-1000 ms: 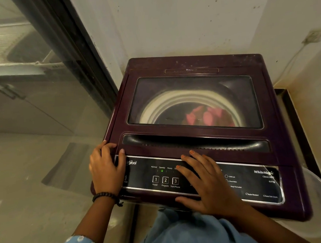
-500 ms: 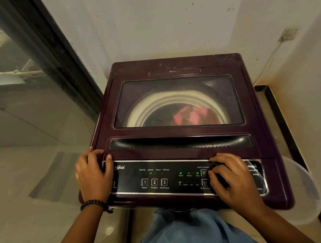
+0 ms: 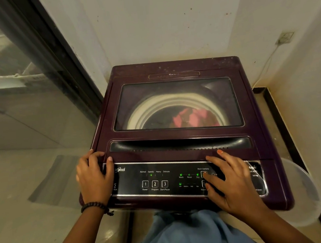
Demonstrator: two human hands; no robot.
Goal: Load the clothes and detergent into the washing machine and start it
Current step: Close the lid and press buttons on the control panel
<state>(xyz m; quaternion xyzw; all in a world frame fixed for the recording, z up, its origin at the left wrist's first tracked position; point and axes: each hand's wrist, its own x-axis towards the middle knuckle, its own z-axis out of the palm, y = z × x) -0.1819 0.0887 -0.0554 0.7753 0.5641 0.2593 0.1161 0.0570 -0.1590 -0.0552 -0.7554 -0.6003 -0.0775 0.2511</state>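
Observation:
A dark maroon top-load washing machine (image 3: pixel 170 69) stands in a corner with its glass lid (image 3: pixel 176 106) closed. Pink clothes (image 3: pixel 193 118) lie in the drum under the glass. On the black control panel (image 3: pixel 161 178) green lights glow over Speedy, Wash, Rinse, Dry and Low. My left hand (image 3: pixel 94 177) rests on the panel's front left corner, fingers curled over the edge. My right hand (image 3: pixel 233 181) lies flat on the right part of the panel, its thumb at the water-level button and its fingers spread toward the lid's handle recess. No detergent container is in view.
A glass sliding door with a dark frame (image 3: pixel 54 59) runs along the left. White walls close in behind and on the right, with a socket and cable (image 3: pixel 283 38). A translucent plastic tub (image 3: pixel 301 191) sits beside the machine's front right corner.
My right hand slid from the panel's middle to the wash-option buttons at the right, and its fingers have now spread flat. More indicator lights show. My left hand stayed put.

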